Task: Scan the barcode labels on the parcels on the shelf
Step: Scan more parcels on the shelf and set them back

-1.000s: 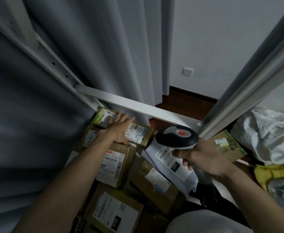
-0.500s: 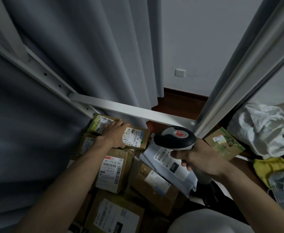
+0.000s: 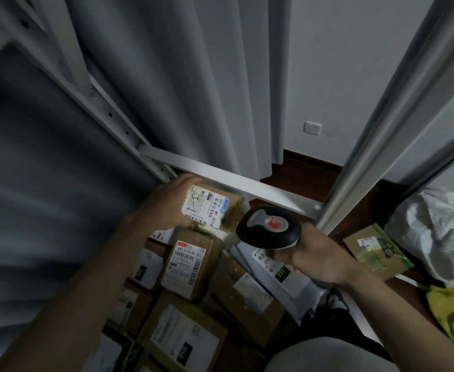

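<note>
Cardboard parcels lay packed on the low shelf [image 3: 220,181], labels mostly facing up. At left, the left hand [image 3: 166,205] gripped the small box [image 3: 220,208] at the back of the shelf, just in front of the white rail, fingers curled round its far and left edges, thumb side hidden. Its label [image 3: 205,206] was tipped up toward the camera; the printed lines ran roughly top to bottom of the view, and the barcode strip sat along the label's lower edge, running left to right and sloping slightly down. The box's long axis appeared to run left to right, slightly tilted. Below it, a taller box [image 3: 191,264] lay face up, long axis running away from the person. At right, the right hand [image 3: 320,259] was wrapped round the handle of the scanner [image 3: 269,228], whose head pointed left and away, toward the held box and close beside it. Judgement: the scan should go best with the label held still and flat to the scanner window, beam laid along the barcode strip and kept off the neighbouring labels.
</note>
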